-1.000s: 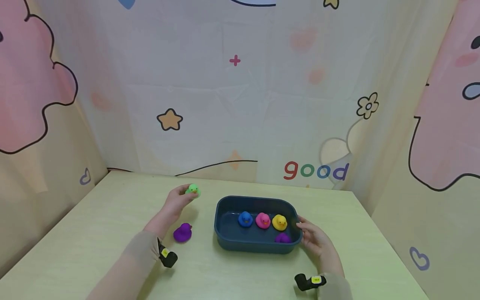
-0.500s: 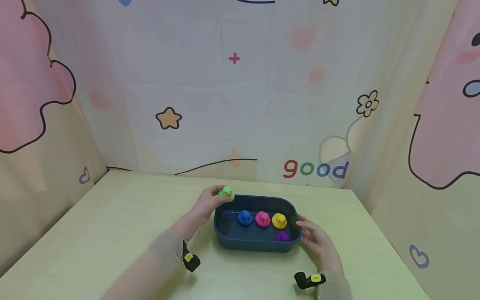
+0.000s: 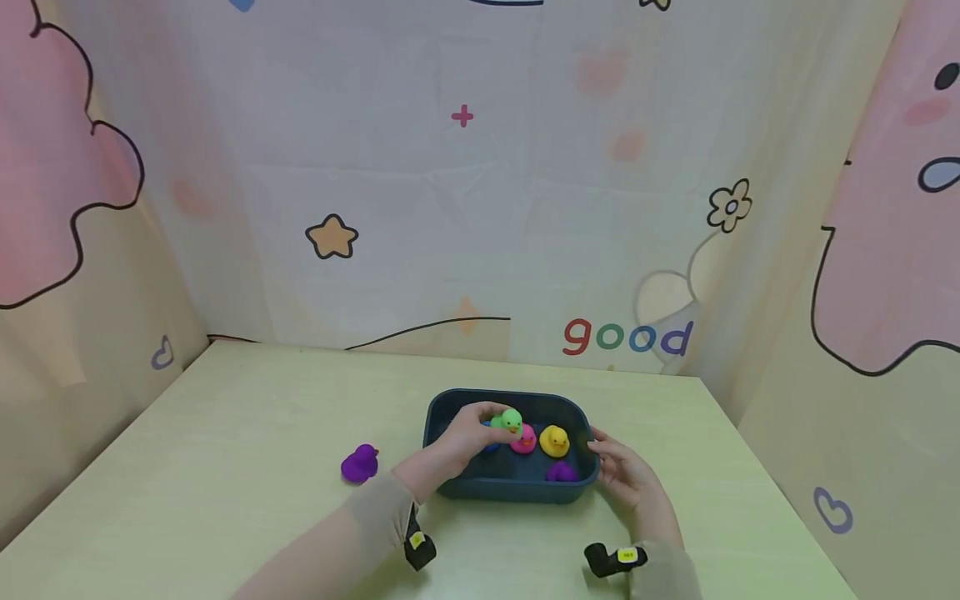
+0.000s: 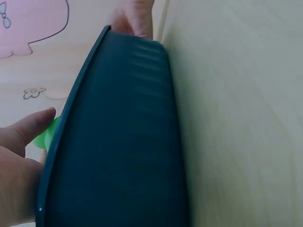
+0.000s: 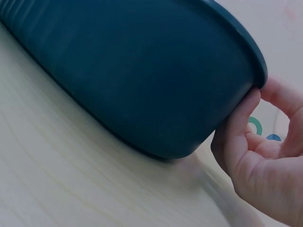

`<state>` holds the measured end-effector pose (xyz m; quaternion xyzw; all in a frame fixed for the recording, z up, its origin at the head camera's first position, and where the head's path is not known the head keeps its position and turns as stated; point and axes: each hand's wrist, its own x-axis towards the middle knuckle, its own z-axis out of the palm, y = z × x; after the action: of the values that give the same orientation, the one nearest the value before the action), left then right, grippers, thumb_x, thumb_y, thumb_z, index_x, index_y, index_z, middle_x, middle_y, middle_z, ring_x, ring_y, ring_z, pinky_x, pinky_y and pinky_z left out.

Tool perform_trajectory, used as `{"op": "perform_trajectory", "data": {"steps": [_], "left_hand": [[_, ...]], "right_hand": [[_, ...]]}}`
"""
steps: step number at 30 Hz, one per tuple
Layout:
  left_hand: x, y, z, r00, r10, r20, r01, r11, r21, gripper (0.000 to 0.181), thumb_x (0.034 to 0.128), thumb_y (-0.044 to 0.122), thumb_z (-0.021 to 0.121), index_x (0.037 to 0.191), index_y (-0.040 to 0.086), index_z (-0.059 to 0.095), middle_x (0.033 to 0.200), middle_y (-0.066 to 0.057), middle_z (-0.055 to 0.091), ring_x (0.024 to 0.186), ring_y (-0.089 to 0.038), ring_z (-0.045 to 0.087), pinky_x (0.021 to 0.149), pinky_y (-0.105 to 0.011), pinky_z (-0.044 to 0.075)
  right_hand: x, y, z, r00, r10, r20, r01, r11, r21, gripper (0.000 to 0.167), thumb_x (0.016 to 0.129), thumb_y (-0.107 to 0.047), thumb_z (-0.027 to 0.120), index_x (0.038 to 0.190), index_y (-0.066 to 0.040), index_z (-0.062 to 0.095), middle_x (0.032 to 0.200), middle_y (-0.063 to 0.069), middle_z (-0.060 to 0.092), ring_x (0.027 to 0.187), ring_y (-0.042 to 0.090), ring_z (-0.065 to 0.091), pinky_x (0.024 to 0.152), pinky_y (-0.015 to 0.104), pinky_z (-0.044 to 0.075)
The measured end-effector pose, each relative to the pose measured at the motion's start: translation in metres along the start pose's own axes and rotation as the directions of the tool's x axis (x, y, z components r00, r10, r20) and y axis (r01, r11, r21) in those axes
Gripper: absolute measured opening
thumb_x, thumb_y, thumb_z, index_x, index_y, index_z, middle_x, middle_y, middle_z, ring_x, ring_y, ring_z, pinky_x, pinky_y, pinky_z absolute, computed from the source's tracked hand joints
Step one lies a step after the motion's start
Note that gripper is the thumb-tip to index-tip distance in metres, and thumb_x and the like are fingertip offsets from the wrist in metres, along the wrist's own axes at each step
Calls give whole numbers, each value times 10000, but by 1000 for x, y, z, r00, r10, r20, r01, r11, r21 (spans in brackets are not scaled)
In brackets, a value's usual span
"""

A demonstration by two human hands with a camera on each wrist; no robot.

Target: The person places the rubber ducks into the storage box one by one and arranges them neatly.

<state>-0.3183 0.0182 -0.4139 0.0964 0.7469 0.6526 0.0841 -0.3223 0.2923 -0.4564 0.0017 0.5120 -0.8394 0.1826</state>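
In the head view my left hand (image 3: 467,435) holds a green rubber duck (image 3: 510,422) over the dark blue plastic container (image 3: 517,492). The duck sits between thumb and fingers, partly hiding the pink rubber duck (image 3: 524,441); my hand covers most of the blue rubber duck (image 3: 491,447). A yellow duck (image 3: 555,442) and a purple duck (image 3: 562,472) are also inside. My right hand (image 3: 626,475) grips the container's right end. In the right wrist view its fingers (image 5: 242,113) meet the wall just under the rim. The container's wall hides part of the green duck (image 4: 46,136) in the left wrist view.
Another purple rubber duck (image 3: 360,463) stands on the pale wooden table (image 3: 247,450), left of the container. A printed curtain (image 3: 420,208) hangs behind the table and along both sides. Each wrist wears a small black camera (image 3: 418,546).
My left hand has carried the green duck rightward, from the table's left side to over the container. The purple duck outside was briefly covered by my left arm. The right hand stays at the container's end.
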Motion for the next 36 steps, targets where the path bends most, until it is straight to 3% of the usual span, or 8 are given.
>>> {"op": "perform_trajectory", "data": {"steps": [10,15,20,29,36], "left_hand": [[-4,-3,17,997,-6,82,2,999,47,400,794,26,767,1171,-21,644,1141,-127,612,961,-199,528,904,-359,508],[-2,-4,22,995,-41,92,31,994,107,416,782,33,788,1172,-11,650,1114,-116,620,941,-197,544,919,-371,517],[-2,-4,26,993,-66,97,48,982,182,431,766,38,810,1163,-25,656,1049,-107,619,904,-191,539,841,-321,532],[-2,-4,30,994,-71,81,46,960,276,334,739,1,826,1051,-16,708,957,-86,625,877,-177,520,804,-302,532],[0,-6,34,997,-69,43,48,922,383,269,734,-47,811,988,-16,729,958,-102,662,881,-190,541,854,-364,539]], "right_hand": [[0,0,1,1000,8,-18,-8,1000,15,433,1000,-16,409,1408,-60,269,957,-43,666,803,31,632,758,165,543],[1,2,0,1000,6,-11,-6,1000,2,333,1003,-13,411,1322,-89,356,958,-41,665,805,34,633,768,165,545],[0,2,0,1000,7,7,-8,1000,20,226,1006,-3,397,1162,-141,485,949,-32,668,805,45,634,765,172,548],[-3,-1,4,1000,17,21,-18,998,63,346,997,11,381,1326,-79,326,931,-19,662,779,52,639,742,179,555],[-5,-2,5,998,-1,56,-2,998,58,251,1003,9,371,1228,-98,397,926,-19,662,782,50,639,737,176,552]]}}
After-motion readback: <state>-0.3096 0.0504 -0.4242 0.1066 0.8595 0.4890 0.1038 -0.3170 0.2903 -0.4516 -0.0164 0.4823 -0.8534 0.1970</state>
